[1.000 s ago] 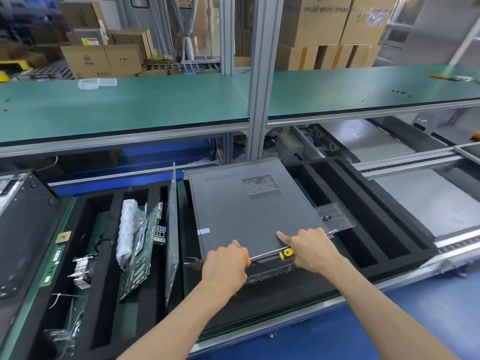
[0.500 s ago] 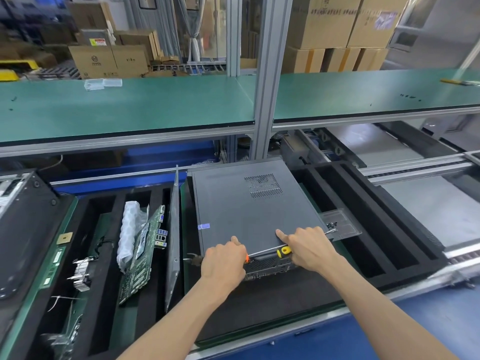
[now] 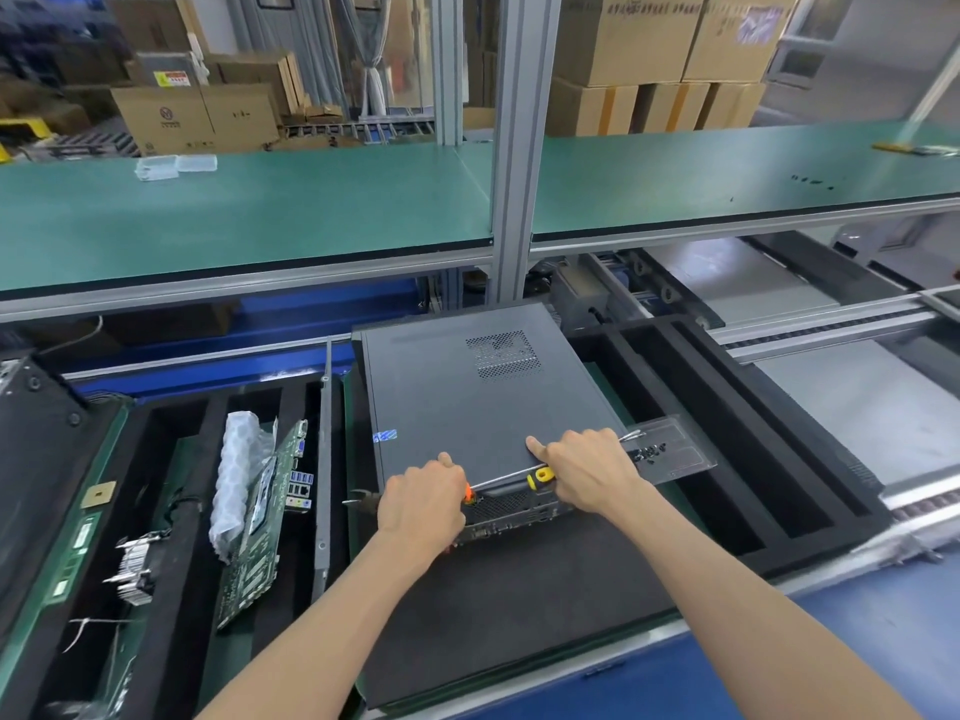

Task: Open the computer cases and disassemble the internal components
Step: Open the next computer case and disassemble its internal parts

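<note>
Case (image 3: 483, 402) lies flat on the black foam tray (image 3: 519, 589) of the lower surface, centre of view, rear panel toward the person, lid on.

Risks, biggest item first:

Case: both hands sit on the near lid edge. If the lid sticks and then frees w/ a jerk, the whole case could skid on the foam toward the far rail, or the lid could fly back off its track.

Left hand (image 3: 422, 504): curled round pliers (image 3: 363, 504), orange grip peeking out by the knuckles, thumb tip on the lid. Pliers tip juts left; a slip could scratch the case or catch the upright panel (image 3: 324, 459) just beside it.

Right hand (image 3: 589, 472): fingers curled over a screwdriver (image 3: 540, 476) w/ yellow handle, index finger stretched flat on the lid. Holding a tool while pushing means weak purchase; the shaft could skate along the lid edge toward the left knuckles.

Clear dish (image 3: 675, 454): just right of the right hand, w/ small dark screws (image 3: 649, 452) in it. A wrist bump prob. tips it and scatters them into the foam slots.
</note>
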Available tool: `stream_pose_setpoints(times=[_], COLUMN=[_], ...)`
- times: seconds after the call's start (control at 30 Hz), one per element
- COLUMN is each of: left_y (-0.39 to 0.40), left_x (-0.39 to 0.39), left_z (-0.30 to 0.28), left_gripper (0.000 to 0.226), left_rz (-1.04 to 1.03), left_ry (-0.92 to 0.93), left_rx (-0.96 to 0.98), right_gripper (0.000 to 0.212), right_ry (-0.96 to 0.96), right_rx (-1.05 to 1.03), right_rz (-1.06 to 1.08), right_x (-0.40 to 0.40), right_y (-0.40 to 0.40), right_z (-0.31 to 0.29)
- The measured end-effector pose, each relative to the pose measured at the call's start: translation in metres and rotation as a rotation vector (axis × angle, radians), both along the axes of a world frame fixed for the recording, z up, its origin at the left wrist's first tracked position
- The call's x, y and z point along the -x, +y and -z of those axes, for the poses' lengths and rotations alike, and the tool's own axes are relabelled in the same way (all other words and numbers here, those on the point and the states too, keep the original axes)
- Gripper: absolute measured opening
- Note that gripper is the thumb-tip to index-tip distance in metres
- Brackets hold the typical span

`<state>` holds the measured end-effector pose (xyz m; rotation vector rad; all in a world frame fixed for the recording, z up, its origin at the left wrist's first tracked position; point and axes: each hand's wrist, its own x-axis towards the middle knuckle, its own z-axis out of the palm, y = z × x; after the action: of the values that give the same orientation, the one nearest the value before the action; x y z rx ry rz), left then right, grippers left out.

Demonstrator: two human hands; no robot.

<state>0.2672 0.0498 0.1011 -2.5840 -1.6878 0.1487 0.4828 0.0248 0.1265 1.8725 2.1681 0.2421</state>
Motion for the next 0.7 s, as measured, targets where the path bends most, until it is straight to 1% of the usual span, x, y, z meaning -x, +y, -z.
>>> stream_pose_setpoints(times=[0.17,0.3,0.6,0.7], left_y=[0.012,0.018,0.017,0.017], left_x=[-0.006,-0.008,-0.008,-0.008], left_z=[0.0,0.003,0.004,0.006], left_gripper=[0.036,0.049,0.047,0.055], left_rz=[0.0,0.004,0.034,0.038], left_ry=[-0.004,0.012,0.001,-0.008], left_rx=[0.013,-0.006,-0.012,-0.028], right_gripper=[0.065,0.064,0.067,0.071], right_ry=[-0.002,0.021,0.046,0.016], right_rx=[-0.013,-0.005,-0.002,-0.004], right_rz=[-0.01,-0.019,0.0,-0.008], right_x=[-0.006,-0.011,-0.012,-0.011], right_y=[0.015,0.022,0.018,0.013], right_z=[0.003,0.007,0.013,0.013])
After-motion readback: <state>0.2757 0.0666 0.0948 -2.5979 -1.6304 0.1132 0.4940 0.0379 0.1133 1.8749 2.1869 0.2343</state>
